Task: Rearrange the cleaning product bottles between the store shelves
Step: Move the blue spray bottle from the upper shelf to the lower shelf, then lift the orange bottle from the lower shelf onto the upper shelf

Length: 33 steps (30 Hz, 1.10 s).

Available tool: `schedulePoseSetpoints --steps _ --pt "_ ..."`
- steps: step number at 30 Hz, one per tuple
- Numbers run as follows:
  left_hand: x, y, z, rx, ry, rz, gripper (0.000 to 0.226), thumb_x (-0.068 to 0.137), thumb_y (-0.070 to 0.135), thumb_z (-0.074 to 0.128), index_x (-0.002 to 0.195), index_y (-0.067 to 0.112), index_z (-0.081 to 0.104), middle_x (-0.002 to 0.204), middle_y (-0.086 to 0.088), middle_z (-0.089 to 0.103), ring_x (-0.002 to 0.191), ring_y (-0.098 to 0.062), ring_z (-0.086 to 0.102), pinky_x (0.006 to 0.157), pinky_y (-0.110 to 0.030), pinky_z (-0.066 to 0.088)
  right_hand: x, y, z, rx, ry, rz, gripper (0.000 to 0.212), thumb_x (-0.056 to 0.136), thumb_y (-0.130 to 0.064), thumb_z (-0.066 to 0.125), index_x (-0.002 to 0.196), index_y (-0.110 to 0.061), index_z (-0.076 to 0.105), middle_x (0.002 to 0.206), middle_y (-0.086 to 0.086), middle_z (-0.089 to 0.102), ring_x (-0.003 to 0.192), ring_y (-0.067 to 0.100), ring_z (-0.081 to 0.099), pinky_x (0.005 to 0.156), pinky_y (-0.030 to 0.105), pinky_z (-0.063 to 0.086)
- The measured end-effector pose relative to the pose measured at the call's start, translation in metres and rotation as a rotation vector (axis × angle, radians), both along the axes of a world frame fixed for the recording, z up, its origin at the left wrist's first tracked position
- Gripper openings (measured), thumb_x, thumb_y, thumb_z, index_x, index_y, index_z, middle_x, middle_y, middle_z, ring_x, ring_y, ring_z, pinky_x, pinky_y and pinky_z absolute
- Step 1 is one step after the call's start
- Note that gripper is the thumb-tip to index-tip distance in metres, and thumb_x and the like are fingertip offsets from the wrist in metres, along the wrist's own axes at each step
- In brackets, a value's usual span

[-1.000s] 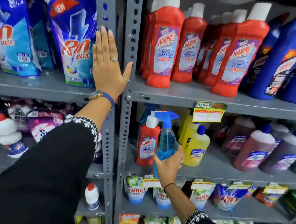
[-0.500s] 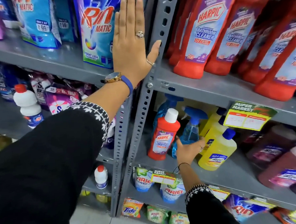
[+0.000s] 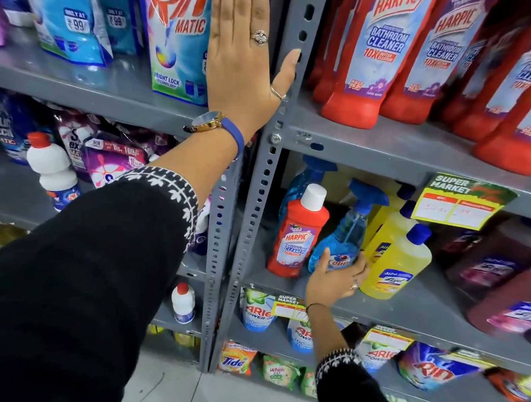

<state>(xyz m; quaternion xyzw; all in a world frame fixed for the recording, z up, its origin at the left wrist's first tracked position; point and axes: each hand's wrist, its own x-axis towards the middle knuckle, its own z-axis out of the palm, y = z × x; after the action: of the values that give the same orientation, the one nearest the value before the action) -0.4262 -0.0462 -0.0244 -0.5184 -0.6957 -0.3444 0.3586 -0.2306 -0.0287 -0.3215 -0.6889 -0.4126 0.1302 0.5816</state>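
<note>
My right hand point(image 3: 334, 279) grips the base of a blue Colin spray bottle point(image 3: 345, 233), which stands on the middle shelf point(image 3: 420, 309) between a small red Harpic bottle point(image 3: 297, 233) and yellow floor-cleaner bottles point(image 3: 392, 264). A second blue spray bottle point(image 3: 306, 176) stands behind the Harpic. My left hand point(image 3: 243, 65) lies flat, fingers straight, against the grey shelf upright point(image 3: 268, 169), holding nothing. Large red Harpic bathroom-cleaner bottles point(image 3: 370, 48) fill the shelf above.
Blue Rin Matic pouches point(image 3: 176, 41) stand on the upper left shelf. White bottles with red caps point(image 3: 52, 170) and purple pouches sit below them. Dark red bottles point(image 3: 512, 294) crowd the middle shelf's right. Ariel, Tide and Rin packs line the lower shelves. A price tag point(image 3: 463, 201) hangs above.
My right hand has set the blue spray bottle down onto the middle shelf and slid lower to its base. The view has moved closer and downward. My left hand has stayed on the upright.
</note>
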Motion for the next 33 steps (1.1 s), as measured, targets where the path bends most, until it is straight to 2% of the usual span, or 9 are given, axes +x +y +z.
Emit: schedulePoseSetpoints --steps 2,4,8,10,14,17,21,27,33 --pt "-0.001 0.0 0.0 0.002 -0.005 -0.008 0.076 0.096 0.055 0.011 0.149 0.0 0.008 0.155 -0.019 0.008 0.144 -0.033 0.005 0.116 -0.034 -0.005 -0.016 -0.019 -0.007 0.054 0.011 0.097 0.06 0.087 -0.037 0.058 0.133 -0.004 0.039 0.139 0.022 0.038 0.13 0.035 0.032 0.104 0.054 0.032" --pt "-0.001 -0.001 0.0 -0.003 -0.008 -0.016 0.076 0.095 0.055 0.011 0.149 0.0 0.008 0.155 -0.019 0.008 0.144 -0.034 0.005 0.117 -0.035 -0.003 -0.034 -0.029 -0.012 0.041 0.02 0.281 0.064 0.086 -0.036 0.063 0.135 -0.004 0.036 0.138 0.021 0.038 0.131 0.032 0.032 0.107 0.051 0.032" --pt "-0.001 0.0 0.0 -0.016 -0.008 0.0 0.077 0.095 0.055 0.009 0.149 0.001 0.007 0.156 -0.019 0.007 0.144 -0.033 0.005 0.117 -0.035 -0.003 -0.061 -0.018 -0.006 -0.076 0.088 0.389 0.104 0.067 -0.035 0.083 0.144 -0.008 0.019 0.146 0.018 0.028 0.137 0.031 0.023 0.111 0.045 0.026" --pt "-0.001 0.0 0.0 -0.01 -0.002 0.005 0.077 0.095 0.055 0.009 0.149 0.0 0.007 0.156 -0.019 0.008 0.144 -0.033 0.005 0.117 -0.035 -0.003 -0.066 -0.011 -0.004 -0.119 0.117 0.374 0.112 0.064 -0.032 0.085 0.146 -0.008 0.014 0.148 0.018 0.025 0.139 0.031 0.021 0.11 0.043 0.026" --pt "0.0 0.002 0.0 0.006 0.025 0.013 0.075 0.096 0.054 0.01 0.149 0.001 0.008 0.156 -0.018 0.008 0.144 -0.032 0.006 0.116 -0.034 -0.005 -0.064 -0.005 -0.004 -0.155 0.132 0.359 0.1 0.064 -0.028 0.084 0.142 -0.013 0.024 0.134 0.013 0.045 0.12 0.029 0.048 0.096 0.042 0.044" --pt "-0.001 0.004 0.0 0.059 0.039 -0.006 0.075 0.096 0.053 0.013 0.148 -0.001 0.014 0.154 -0.019 0.014 0.144 -0.032 0.011 0.117 -0.034 0.0 -0.061 -0.009 -0.002 -0.164 0.137 0.357 0.09 0.062 -0.03 0.084 0.135 -0.016 0.032 0.124 0.009 0.053 0.108 0.027 0.057 0.087 0.04 0.048" --pt "-0.003 0.008 -0.001 0.189 0.063 -0.053 0.072 0.097 0.05 0.023 0.145 -0.005 0.024 0.151 -0.023 0.024 0.141 -0.034 0.021 0.117 -0.038 0.009 -0.06 -0.027 0.003 -0.127 0.15 0.427 0.09 0.059 -0.036 0.082 0.133 -0.024 0.033 0.117 0.002 0.058 0.1 0.021 0.06 0.087 0.037 0.05" --pt "-0.003 0.007 0.0 0.269 0.076 -0.097 0.072 0.098 0.047 0.03 0.144 -0.008 0.024 0.149 -0.026 0.025 0.14 -0.037 0.021 0.118 -0.039 0.011 -0.054 -0.061 0.03 -0.08 0.106 0.512 0.1 0.053 -0.053 0.077 0.137 -0.028 0.029 0.121 -0.003 0.056 0.108 0.016 0.057 0.09 0.038 0.051" --pt "-0.002 0.006 0.001 0.261 0.062 -0.11 0.075 0.098 0.051 0.029 0.146 -0.006 0.017 0.152 -0.026 0.017 0.142 -0.036 0.014 0.118 -0.036 0.002 -0.044 -0.087 0.095 0.159 0.125 0.551 0.092 0.058 -0.035 0.085 0.135 -0.026 0.035 0.121 -0.009 0.056 0.108 -0.003 0.054 0.091 0.012 0.042"
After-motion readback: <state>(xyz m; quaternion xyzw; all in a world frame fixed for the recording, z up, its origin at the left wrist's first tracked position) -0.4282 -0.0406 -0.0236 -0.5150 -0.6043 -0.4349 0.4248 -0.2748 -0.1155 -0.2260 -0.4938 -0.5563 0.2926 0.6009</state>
